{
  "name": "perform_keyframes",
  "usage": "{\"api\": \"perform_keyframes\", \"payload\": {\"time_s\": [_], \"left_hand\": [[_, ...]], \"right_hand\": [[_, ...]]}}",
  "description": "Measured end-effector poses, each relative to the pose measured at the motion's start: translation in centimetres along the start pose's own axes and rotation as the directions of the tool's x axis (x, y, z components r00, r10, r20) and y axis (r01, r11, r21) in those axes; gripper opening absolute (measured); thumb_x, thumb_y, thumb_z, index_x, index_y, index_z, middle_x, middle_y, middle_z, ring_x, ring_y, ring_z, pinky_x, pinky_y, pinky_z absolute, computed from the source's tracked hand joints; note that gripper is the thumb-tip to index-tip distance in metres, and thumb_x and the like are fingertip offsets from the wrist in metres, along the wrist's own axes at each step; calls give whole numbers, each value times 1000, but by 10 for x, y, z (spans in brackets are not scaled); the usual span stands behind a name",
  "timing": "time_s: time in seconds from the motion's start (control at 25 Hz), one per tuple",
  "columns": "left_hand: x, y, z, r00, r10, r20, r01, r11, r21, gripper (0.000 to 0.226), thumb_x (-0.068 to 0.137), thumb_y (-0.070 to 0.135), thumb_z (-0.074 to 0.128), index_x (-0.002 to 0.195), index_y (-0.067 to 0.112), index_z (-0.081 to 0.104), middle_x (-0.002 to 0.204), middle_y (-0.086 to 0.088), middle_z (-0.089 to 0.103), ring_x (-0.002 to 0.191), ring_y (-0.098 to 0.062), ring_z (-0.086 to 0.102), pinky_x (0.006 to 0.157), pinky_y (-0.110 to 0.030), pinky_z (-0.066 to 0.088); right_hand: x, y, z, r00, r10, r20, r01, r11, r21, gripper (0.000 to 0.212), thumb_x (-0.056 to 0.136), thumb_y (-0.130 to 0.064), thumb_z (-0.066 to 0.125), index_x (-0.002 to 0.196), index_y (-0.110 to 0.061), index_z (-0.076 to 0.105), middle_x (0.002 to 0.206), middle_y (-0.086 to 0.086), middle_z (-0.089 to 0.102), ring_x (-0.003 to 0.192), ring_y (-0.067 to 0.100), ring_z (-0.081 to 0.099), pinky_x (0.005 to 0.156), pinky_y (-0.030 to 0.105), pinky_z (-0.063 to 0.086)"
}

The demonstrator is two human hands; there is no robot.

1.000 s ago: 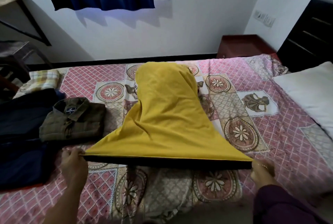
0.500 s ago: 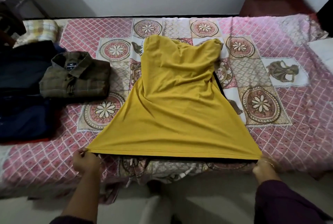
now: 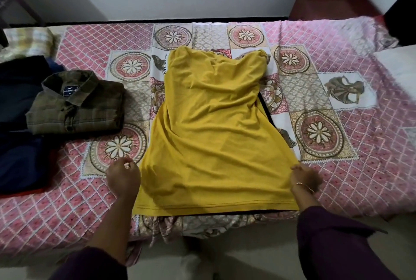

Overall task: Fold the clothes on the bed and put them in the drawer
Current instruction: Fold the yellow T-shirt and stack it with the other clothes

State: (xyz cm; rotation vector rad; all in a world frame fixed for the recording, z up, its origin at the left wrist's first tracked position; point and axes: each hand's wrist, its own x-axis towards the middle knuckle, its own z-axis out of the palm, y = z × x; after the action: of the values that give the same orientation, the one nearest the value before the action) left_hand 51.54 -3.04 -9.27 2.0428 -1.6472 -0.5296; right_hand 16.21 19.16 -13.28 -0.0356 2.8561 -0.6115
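Head view looks down on both of my hands at the near edge of the bed. My left hand [image 3: 123, 175] sits just beside the left side of the mustard-yellow knit top [image 3: 211, 126], its fingers curled in loosely; I cannot tell whether they pinch the cloth or hold nothing. My right hand [image 3: 305, 178], with a thin bangle at the wrist, is curled against the top's right side seam and seems to pinch the fabric there, though the grip itself is partly hidden.

Between them the yellow top lies spread flat on the pink patterned bedspread [image 3: 337, 167], hem toward me at the bed's edge, narrow end toward the wall, a dark lining showing along the right side and under the hem. It is laid out but not yet folded.

Farther left lies an olive checked collared shirt [image 3: 76, 104], already folded into a neat rectangle, beside a pile of dark navy clothes [image 3: 20, 144] whose state I cannot judge. No drawer shows, so I judge this top's folding and all the putting away are still to do.
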Motion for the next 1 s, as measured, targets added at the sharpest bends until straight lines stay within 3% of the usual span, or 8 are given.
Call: {"api": "perform_keyframes", "payload": {"time_s": [0.08,0.24,0.48,0.64,0.76,1.0], "left_hand": [[-1,20,14,992,117,49,-118,993,16,20,85,6,58,99,-1,69,103,-24,64,98,-40,57,76,-43,44],[-5,8,28,982,112,152,-119,992,36,25,84,7,62,107,-1,67,110,-25,62,102,-40,57,80,-44,45],[-13,-34,7,953,-108,282,31,964,265,29,83,16,63,107,1,67,111,-26,60,101,-42,56,83,-44,46],[-14,-21,6,966,49,253,-116,959,257,28,82,7,64,107,-6,64,108,-31,59,100,-45,54,81,-47,44],[10,14,25,942,210,262,-254,956,147,28,80,6,61,103,-9,65,101,-31,62,95,-45,57,79,-48,45],[86,117,87,924,233,305,-255,966,33,21,85,1,52,99,-8,65,100,-28,63,93,-41,59,76,-44,45]], "right_hand": [[-5,-11,2,989,-123,82,125,992,-20,26,86,-6,48,92,-7,74,110,23,60,105,43,50,86,39,42],[-14,-12,5,970,-190,150,195,980,-24,29,89,-1,45,102,-5,71,118,24,53,115,41,41,98,37,31],[-14,2,0,972,-176,155,187,980,-63,32,87,1,46,112,-1,65,125,25,46,117,41,40,99,38,29],[-14,-15,-8,960,-148,240,185,973,-139,30,91,-6,47,116,-9,63,132,21,42,122,39,36,96,40,37],[2,-47,-1,932,-253,260,286,953,-96,28,89,-5,50,112,-7,65,127,22,48,118,40,43,95,40,40],[53,-167,30,874,-408,265,419,908,16,29,87,-1,51,111,-3,66,120,25,52,110,40,49,91,37,38]]}}
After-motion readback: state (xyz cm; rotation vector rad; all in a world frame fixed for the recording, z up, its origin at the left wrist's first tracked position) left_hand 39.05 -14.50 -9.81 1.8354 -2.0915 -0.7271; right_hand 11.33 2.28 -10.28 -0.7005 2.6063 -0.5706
